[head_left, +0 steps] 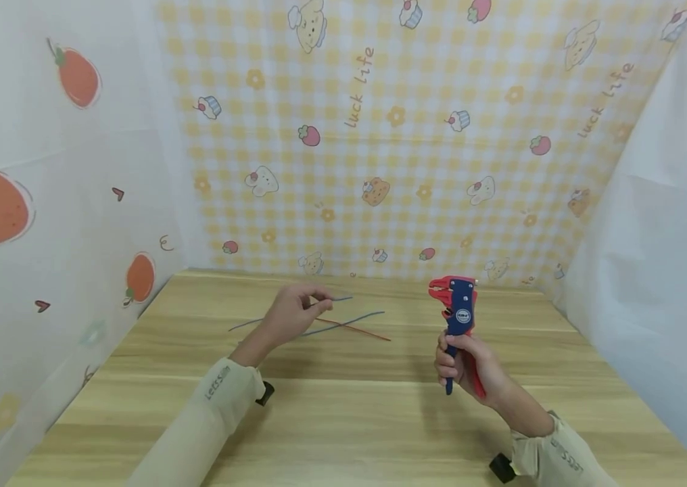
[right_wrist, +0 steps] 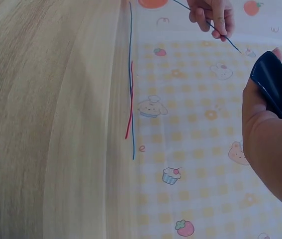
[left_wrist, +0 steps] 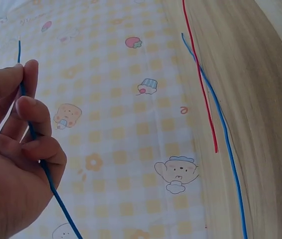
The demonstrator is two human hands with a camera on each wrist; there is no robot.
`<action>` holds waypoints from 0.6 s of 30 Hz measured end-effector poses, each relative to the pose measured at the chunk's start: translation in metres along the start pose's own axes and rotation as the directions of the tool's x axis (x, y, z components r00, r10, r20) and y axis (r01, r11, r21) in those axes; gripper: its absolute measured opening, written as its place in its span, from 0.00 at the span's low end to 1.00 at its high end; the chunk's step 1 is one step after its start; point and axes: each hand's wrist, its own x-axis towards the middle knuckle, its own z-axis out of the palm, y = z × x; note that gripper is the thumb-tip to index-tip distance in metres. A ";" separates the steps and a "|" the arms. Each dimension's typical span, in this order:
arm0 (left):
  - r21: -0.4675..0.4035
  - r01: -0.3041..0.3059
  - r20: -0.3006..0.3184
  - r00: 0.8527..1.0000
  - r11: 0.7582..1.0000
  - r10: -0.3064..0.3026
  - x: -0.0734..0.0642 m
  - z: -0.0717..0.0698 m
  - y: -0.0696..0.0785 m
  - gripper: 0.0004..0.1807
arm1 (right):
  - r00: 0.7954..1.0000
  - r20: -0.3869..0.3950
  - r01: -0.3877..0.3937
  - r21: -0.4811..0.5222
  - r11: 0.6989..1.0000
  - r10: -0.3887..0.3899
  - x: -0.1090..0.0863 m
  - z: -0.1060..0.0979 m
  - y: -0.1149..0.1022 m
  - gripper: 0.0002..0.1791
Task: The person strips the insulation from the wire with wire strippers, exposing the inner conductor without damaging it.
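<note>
My left hand (head_left: 292, 312) pinches a blue wire (left_wrist: 60, 201) between thumb and fingers. In the left wrist view the wire runs through the curled fingers, and its upper tip looks bare. On the right, my right hand (head_left: 471, 368) grips the handles of a red and blue wire stripper (head_left: 462, 306), held upright above the table with its head pointing left. The right wrist view shows only a dark blue handle (right_wrist: 275, 82) in that hand. On the table, a red wire (head_left: 368, 332) crosses a second blue wire (head_left: 363, 318) close to my left hand.
The wood-grain table (head_left: 343, 426) spreads under both arms. A yellow checked cloth (head_left: 349, 162) hangs behind its far edge. White cloth walls (head_left: 654, 237) stand at the left and right. Each wrist carries a small black device (head_left: 503, 467) at the sleeve.
</note>
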 end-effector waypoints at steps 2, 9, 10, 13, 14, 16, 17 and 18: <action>-0.005 0.018 0.031 0.999 1.000 -0.017 0.000 0.001 0.001 0.05 | 1.000 -0.005 -0.002 -0.004 1.000 0.002 -0.001 0.000 0.000 0.21; 0.012 0.069 0.115 0.991 0.998 -0.070 -0.003 0.005 0.005 0.05 | 1.000 -0.024 -0.003 -0.016 1.000 0.003 -0.002 0.001 0.000 0.19; 0.018 0.069 0.126 0.990 0.997 -0.071 -0.003 0.005 0.005 0.05 | 1.000 -0.020 0.000 -0.017 1.000 0.000 -0.002 0.001 0.000 0.19; 0.026 0.074 0.151 0.986 0.997 -0.077 -0.003 0.006 0.006 0.05 | 1.000 -0.002 0.006 -0.012 1.000 -0.006 -0.002 0.000 0.001 0.18; 0.026 0.076 0.156 0.984 0.997 -0.080 -0.004 0.007 0.006 0.05 | 1.000 0.003 0.006 -0.011 1.000 -0.006 -0.002 0.000 0.002 0.18; 0.027 0.081 0.167 0.982 0.996 -0.084 -0.004 0.008 0.005 0.05 | 1.000 0.006 0.000 -0.011 1.000 0.000 -0.002 0.000 0.002 0.16; 0.026 0.086 0.175 0.981 0.996 -0.089 -0.004 0.008 0.005 0.05 | 1.000 0.006 -0.003 -0.016 1.000 0.003 -0.002 0.000 0.002 0.15; 0.020 0.086 0.180 0.980 0.996 -0.088 -0.005 0.009 0.005 0.05 | 1.000 0.000 -0.010 -0.020 1.000 0.010 -0.002 0.000 0.003 0.14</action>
